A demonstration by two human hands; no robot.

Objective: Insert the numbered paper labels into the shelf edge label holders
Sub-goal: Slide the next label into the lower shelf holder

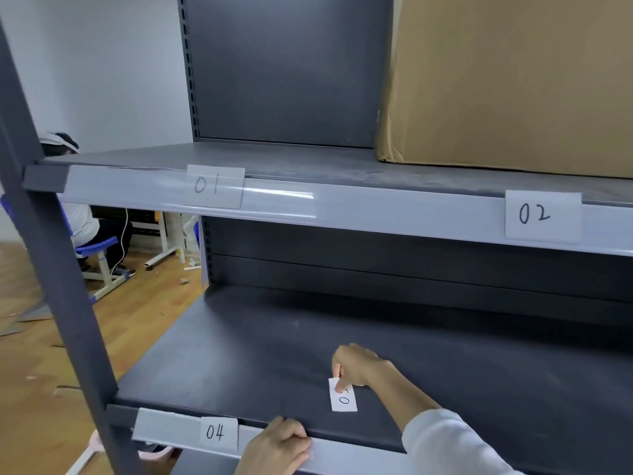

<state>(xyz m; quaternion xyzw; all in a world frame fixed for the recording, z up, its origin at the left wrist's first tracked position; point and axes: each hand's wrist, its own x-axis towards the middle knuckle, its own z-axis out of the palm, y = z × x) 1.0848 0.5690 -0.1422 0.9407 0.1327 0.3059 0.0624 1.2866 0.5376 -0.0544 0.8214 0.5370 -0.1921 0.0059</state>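
The right hand (358, 366) reaches onto the lower shelf (239, 354), where a small paper label (343, 399) lies flat. One fingertip presses down on the far end of the label, so part of the writing is hidden; only a "0" shows. The other fingers (337, 366) are curled in close together, and none of them is under the paper yet.

To do this step well, slide the label toward the front of the shelf until one edge can be pinched, then lift it without bending it.

The left hand (282, 443) rests on the clear label holder (342, 455) at the front edge of this shelf, fingers bent over the top lip. I cannot tell if it is pulling the strip open. Label "04" (215, 432) already sits in the holder just beside that hand. Labels "01" (206, 185) and "02" (535, 214) sit on the upper shelf edge (376, 214).
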